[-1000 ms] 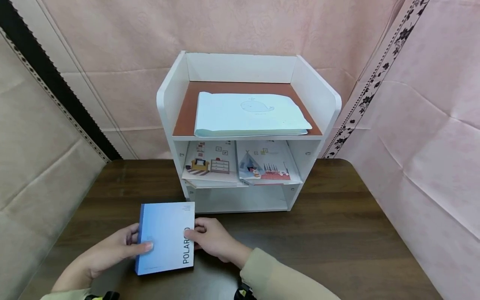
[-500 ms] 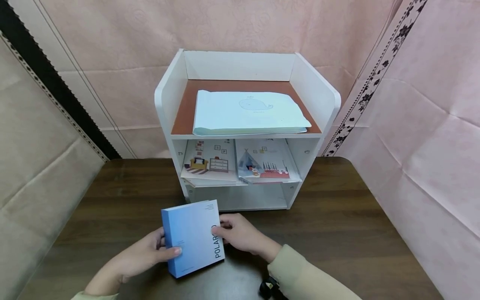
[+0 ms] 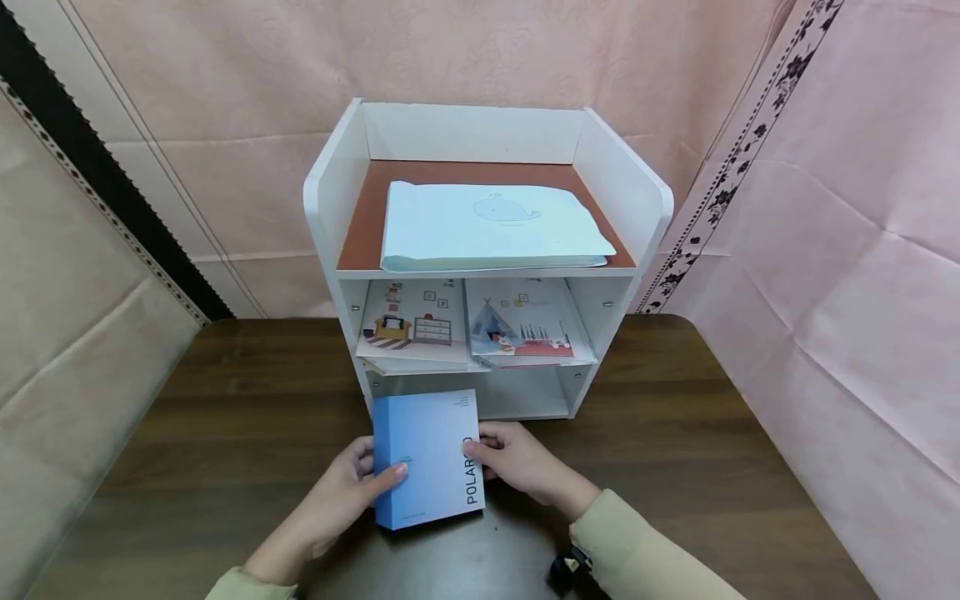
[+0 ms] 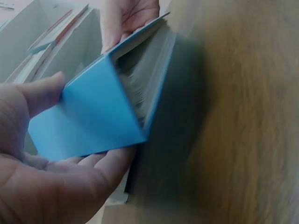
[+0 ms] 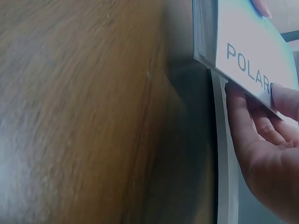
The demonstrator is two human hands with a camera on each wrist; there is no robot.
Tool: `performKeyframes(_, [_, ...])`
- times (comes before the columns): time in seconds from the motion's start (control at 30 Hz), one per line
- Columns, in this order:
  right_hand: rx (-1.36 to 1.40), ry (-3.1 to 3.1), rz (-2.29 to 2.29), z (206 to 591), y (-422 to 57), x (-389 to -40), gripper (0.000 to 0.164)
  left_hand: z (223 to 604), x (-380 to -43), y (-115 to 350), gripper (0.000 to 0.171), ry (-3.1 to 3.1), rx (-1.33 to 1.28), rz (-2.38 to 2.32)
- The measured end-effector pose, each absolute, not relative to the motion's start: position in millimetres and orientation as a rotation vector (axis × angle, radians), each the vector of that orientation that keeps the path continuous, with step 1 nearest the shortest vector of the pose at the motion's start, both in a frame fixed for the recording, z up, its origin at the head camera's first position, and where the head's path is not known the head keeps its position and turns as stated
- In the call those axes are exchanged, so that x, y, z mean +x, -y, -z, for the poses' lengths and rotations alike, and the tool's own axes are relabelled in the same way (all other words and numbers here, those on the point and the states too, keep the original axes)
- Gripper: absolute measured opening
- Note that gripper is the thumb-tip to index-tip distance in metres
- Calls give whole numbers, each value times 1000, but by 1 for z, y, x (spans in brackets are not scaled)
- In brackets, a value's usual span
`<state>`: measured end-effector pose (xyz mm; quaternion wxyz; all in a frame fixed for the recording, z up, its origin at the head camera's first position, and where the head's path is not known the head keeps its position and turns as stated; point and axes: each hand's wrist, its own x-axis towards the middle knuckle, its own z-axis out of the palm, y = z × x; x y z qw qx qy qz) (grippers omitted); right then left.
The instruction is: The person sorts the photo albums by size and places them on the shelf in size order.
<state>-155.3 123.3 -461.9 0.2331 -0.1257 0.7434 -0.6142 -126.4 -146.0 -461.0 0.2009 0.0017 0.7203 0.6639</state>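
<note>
Blue and flat, the book [image 3: 427, 457] is held by both hands above the dark wooden table [image 3: 712, 467], close to the front of the white shelf [image 3: 330, 200]. The left hand [image 3: 341, 492] pinches its left edge, thumb on top. The right hand [image 3: 521, 462] pinches its right edge, by the word POLAROID. The head view shows a pale whale booklet [image 3: 495, 227] on the shelf's brown top and two picture books [image 3: 472, 329] on the middle board. Only the left wrist view shows the book's thin white pages, seen from the end. The right wrist view shows smooth wood grain and the book's corner up close.
</note>
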Motion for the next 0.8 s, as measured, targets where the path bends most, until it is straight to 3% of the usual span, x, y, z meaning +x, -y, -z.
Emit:
performKeyframes(0.43, [-303, -1975, 1747, 469, -136, -154, 30, 464, -130, 125, 73, -1944, -57, -1993])
performKeyframes(0.8, [-265, -1781, 1857, 476, -134, -152, 35, 463, -145, 120, 78, -1935, -123, -2052])
